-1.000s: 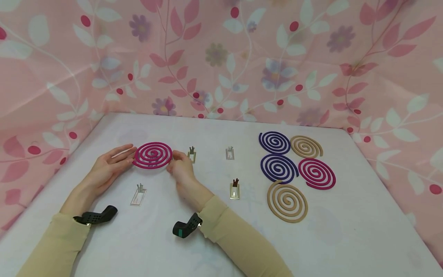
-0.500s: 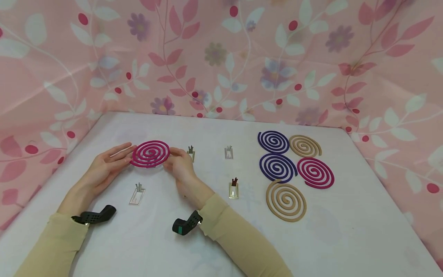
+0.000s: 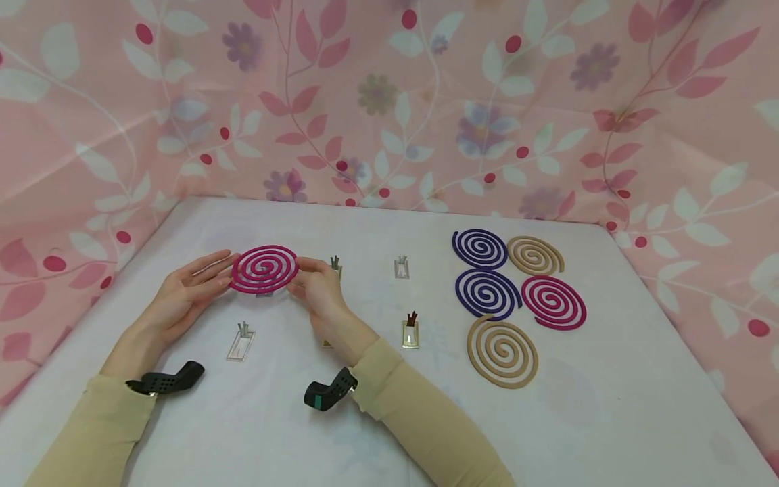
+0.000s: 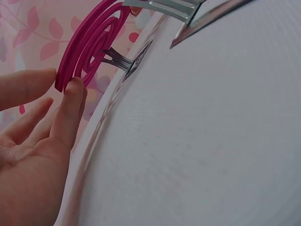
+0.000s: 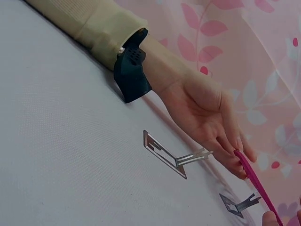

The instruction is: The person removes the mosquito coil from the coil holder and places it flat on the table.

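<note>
A pink mosquito coil [image 3: 265,268] is held level above the table between both hands. My left hand [image 3: 182,297] pinches its left edge, thumb and fingertips on the rim; the left wrist view shows the coil [image 4: 70,52] raised and tilted there. On the opposite edge, my right hand [image 3: 320,292] pinches the rim between thumb and fingers. Beneath the coil, partly hidden, is a small metal coil stand [image 3: 264,294] with an upright prong. Nearer the left wrist lies a silver stand [image 3: 244,331]. In the right wrist view, another stand [image 5: 188,157] stands below the right hand.
To the right lie two purple coils [image 3: 487,293], two tan coils [image 3: 504,352] and another pink coil [image 3: 554,302]. A silver stand [image 3: 402,268] and a gold stand [image 3: 410,335] sit mid-table. More stands are partly covered by the right hand. Floral cloth [image 3: 377,95] hangs behind.
Both hands have shifted slightly left and up in the head view with the pink coil, uncovering a bit of the stand under it. The other coils and stands have stayed put.
</note>
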Demonstrator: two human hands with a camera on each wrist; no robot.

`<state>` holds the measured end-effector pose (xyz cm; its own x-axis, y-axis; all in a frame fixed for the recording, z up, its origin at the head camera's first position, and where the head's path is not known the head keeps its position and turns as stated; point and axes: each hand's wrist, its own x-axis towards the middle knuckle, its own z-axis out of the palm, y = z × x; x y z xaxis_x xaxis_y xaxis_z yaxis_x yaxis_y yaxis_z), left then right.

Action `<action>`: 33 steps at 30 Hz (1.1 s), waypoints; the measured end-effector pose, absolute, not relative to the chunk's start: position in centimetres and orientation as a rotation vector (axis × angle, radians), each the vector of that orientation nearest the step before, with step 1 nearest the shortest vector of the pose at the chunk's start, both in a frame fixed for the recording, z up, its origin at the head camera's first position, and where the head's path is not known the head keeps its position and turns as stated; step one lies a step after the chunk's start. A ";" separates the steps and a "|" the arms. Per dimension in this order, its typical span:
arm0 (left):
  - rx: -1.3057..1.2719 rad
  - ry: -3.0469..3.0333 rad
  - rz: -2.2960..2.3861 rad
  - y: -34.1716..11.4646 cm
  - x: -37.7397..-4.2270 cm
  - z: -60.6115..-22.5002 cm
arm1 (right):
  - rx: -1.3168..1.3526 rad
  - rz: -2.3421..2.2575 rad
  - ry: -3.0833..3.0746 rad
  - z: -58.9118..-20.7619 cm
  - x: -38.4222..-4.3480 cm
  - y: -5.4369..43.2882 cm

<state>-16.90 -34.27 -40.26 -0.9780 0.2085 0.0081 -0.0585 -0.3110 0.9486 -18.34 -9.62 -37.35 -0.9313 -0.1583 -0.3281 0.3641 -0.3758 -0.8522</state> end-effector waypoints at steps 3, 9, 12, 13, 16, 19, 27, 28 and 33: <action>0.193 1.755 2.412 -34.2 -16.9 -40.3 | 0.274 -2.356 1.525 -37.4 -18.4 -9.6; 0.177 1.811 2.391 -34.2 -16.9 -40.3 | 0.267 -2.356 1.516 -37.5 -18.5 -9.6; 0.177 1.812 2.392 -34.2 -16.9 -40.3 | 0.267 -2.362 1.513 -37.4 -18.6 -9.6; 0.187 1.794 2.399 -34.3 -16.9 -40.3 | 0.269 -2.364 1.514 -37.4 -18.6 -9.5; 0.214 1.745 2.418 -34.3 -16.9 -40.4 | 0.272 -2.373 1.513 -37.2 -18.6 -9.5; 0.225 1.719 2.428 -34.4 -16.9 -40.5 | 0.279 -2.374 1.511 -37.2 -18.5 -9.5; 0.164 1.805 2.419 -34.0 -16.8 -40.3 | 0.253 -2.385 1.490 -36.8 -18.6 -9.0; 0.166 1.803 2.423 -33.9 -16.8 -40.3 | 0.253 -2.391 1.488 -36.7 -18.6 -8.9; 0.187 1.769 2.457 -33.6 -16.8 -40.1 | 0.251 -2.404 1.470 -36.3 -18.8 -8.5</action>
<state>-16.83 -33.57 -40.09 -0.9866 0.1593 0.0364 -0.0160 -0.3157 0.9487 -18.82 -8.53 -36.32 -0.9360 -0.1716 -0.3074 0.3518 -0.4247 -0.8342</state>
